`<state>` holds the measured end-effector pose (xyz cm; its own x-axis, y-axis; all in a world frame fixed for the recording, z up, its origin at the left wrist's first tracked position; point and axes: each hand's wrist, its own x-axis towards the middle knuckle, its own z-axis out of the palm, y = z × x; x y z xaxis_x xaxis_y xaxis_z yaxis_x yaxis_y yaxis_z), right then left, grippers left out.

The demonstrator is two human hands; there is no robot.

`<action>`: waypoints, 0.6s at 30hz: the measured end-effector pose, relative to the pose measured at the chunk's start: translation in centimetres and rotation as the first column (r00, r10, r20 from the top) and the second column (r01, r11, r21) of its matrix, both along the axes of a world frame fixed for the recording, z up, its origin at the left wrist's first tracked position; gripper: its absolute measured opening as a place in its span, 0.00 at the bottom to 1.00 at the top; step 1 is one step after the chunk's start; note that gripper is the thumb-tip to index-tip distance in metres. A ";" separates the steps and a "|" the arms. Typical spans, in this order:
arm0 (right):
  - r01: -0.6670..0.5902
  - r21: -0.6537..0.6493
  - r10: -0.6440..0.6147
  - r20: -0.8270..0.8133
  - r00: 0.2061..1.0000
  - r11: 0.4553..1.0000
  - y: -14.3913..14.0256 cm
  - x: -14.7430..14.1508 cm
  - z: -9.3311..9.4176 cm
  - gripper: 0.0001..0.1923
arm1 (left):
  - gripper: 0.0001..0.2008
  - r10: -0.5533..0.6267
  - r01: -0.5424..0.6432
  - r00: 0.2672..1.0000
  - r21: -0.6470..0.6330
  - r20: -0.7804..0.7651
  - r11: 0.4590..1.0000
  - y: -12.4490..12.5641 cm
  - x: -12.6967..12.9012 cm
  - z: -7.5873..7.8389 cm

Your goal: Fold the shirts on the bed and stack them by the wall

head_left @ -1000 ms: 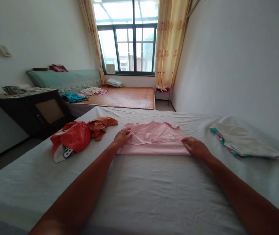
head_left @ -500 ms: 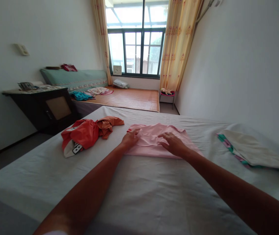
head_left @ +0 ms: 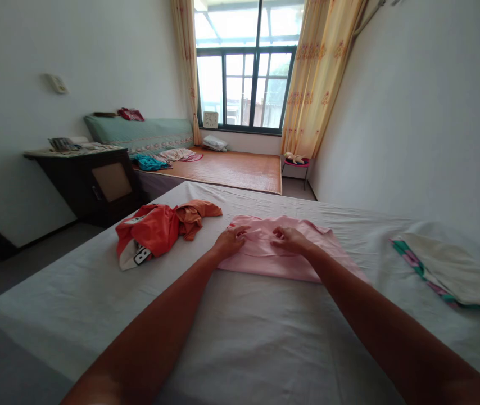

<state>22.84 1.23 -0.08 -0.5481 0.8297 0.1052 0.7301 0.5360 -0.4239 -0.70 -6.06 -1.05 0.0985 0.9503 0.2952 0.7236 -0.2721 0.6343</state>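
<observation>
Forearms reached out over the grey bed sheet (head_left: 240,337), both ending on the pink garment (head_left: 290,256) lying flat mid-bed. Left hand (head_left: 229,241) sat on its left edge, fingers curled down into the cloth, likely pinching a fold but hard to confirm. Right hand (head_left: 288,239) lay just beside it near the garment's upper middle, fingers bent and pressing or gathering fabric; a closed grasp could not be told. Hands were near each other, not touching. Garment looked thin, light, soft and floppy, partly folded, so it would probably sag if lifted by one point; edges or corners seemed the best places to take hold, both hands together. Not fragile, not slippery on the sheet, judging by the wrinkles. Left of it sat a crumpled orange clothes pile (head_left: 159,230), apart. Right, well apart, a folded cream cloth (head_left: 454,267). Farther back: dark cabinet (head_left: 96,183), second bed with mat (head_left: 231,169), window (head_left: 248,84), yellow curtain (head_left: 320,79).
</observation>
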 end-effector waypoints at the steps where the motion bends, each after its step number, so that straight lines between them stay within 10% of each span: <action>1: 0.039 -0.018 -0.039 -0.013 0.999 0.999 -0.1 0.1 -0.1 0.15 | 0.22 0.006 -0.006 0.999 0.007 -0.031 1.000 0.2 0.2 -0.1; 6: 0.035 -0.118 -0.052 -0.145 0.988 0.992 -0.8 0.3 -0.4 0.07 | 0.14 0.038 -0.034 0.989 0.033 -0.145 0.999 1.1 0.7 0.0; 12: -0.024 -0.069 -0.008 -0.429 0.903 0.997 -1.5 1.2 -0.8 0.05 | 0.15 0.053 -0.056 0.995 0.026 0.085 0.998 1.2 0.2 0.2; 18: -0.087 0.061 0.106 -0.494 0.863 0.994 -1.9 1.9 0.0 0.17 | 0.13 0.079 -0.078 0.983 -0.010 0.164 0.997 1.3 0.1 0.2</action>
<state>24.78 -0.71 -0.10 -0.4930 0.7661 0.4124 0.3725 0.6142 -0.6957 -0.60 -4.77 -0.84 -0.0262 0.9542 0.2981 0.6286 -0.2162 0.7471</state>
